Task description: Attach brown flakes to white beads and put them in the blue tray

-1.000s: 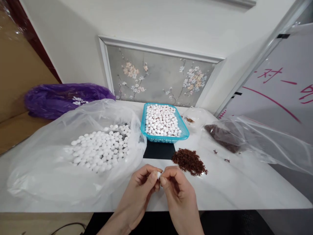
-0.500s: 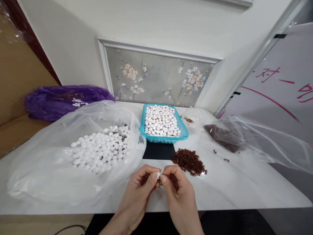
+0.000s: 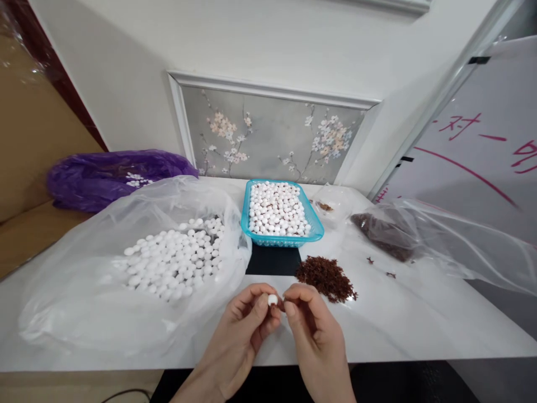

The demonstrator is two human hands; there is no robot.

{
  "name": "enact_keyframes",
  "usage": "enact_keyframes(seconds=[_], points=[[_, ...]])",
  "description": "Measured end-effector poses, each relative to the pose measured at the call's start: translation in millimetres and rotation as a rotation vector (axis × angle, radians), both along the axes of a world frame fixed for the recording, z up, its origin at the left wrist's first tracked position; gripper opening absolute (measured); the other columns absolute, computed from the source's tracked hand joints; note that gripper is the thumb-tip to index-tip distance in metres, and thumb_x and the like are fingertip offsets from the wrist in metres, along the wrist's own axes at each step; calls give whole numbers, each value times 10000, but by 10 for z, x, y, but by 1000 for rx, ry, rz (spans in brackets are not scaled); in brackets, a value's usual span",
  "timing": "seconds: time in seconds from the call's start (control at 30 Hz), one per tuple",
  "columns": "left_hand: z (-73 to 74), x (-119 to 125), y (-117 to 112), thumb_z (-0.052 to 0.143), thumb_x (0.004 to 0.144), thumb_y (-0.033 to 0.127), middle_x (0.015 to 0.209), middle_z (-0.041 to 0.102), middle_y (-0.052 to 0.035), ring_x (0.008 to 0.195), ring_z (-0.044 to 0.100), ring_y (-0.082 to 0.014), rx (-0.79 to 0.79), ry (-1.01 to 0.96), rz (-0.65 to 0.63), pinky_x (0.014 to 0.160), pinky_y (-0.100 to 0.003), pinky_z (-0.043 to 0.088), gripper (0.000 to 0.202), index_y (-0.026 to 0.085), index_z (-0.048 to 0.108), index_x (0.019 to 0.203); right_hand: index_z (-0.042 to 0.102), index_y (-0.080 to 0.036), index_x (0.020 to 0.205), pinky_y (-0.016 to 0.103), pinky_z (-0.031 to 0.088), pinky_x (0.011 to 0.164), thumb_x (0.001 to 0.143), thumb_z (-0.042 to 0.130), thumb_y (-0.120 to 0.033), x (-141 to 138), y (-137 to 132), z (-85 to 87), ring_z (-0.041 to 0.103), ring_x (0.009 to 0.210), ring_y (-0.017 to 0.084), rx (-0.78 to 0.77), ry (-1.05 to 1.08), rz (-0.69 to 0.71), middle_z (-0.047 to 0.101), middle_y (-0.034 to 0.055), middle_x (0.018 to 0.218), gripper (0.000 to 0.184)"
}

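In the head view, the left hand (image 3: 242, 329) pinches a white bead (image 3: 272, 300) in front of the blue basket (image 3: 289, 241). The right hand (image 3: 318, 338) forms a narrow grip just beside it, contents unclear, as a brown heap (image 3: 325, 277) lies front-right of the basket.

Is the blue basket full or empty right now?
Full, or nearly so: small white balls crowd the blue basket, hiding its floor; how deep they lie, I cannot tell.
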State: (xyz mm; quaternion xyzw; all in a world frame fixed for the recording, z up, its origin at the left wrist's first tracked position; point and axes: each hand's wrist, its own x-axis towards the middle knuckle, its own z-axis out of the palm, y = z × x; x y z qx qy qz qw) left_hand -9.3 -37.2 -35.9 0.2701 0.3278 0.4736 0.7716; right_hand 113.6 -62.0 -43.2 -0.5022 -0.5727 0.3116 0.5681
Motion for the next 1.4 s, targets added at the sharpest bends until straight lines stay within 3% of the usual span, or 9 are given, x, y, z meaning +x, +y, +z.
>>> enact_keyframes(seconds=[0.33,0.53,0.7,0.9,1.03,1.23,1.4], points=[[9,26,-2,651,782,226,715,582,13,674,507,-97,94,57,39,695,-228,440,85,193,604,844,618,-275,1101,269,491,770,883,513,-179,103,-25,80,578,885,156,-73,-24,202,540,38,1018,261],[34,36,-14,683,752,233,673,563,37,659,496,-92,103,110,29,679,-210,426,137,200,591,848,639,-261,1045,259,484,743,888,504,-179,107,-4,80,557,883,160,-80,-83,211,519,37,966,223],[-9,37,-18,654,779,252,769,621,2,741,526,-118,124,146,16,737,-245,427,147,205,610,911,598,-214,939,260,469,766,903,447,-150,78,27,60,542,917,164,-19,-150,162,497,50,967,168],[-15,36,-16,600,822,283,916,646,-43,848,552,-149,100,142,29,812,-295,435,175,203,631,975,579,-201,888,288,451,810,907,432,-158,120,80,-44,547,952,181,93,-257,9,545,64,956,153],[11,48,-21,589,826,314,981,649,-72,841,572,-160,89,144,21,800,-304,443,178,190,651,937,574,-211,945,264,481,707,906,466,-229,294,134,-62,614,792,163,29,-259,-77,635,38,863,117],[21,57,-22,579,828,337,923,636,-67,784,556,-138,98,145,7,745,-279,451,199,167,665,884,605,-208,905,239,499,626,869,518,-280,540,356,160,650,637,146,40,-382,-141,684,4,741,119],[-49,68,-40,555,842,345,914,643,-69,760,564,-135,145,146,9,738,-287,460,217,162,655,900,617,-213,853,216,458,576,868,500,-272,563,647,455,622,557,128,257,-695,-237,674,-15,664,132]])
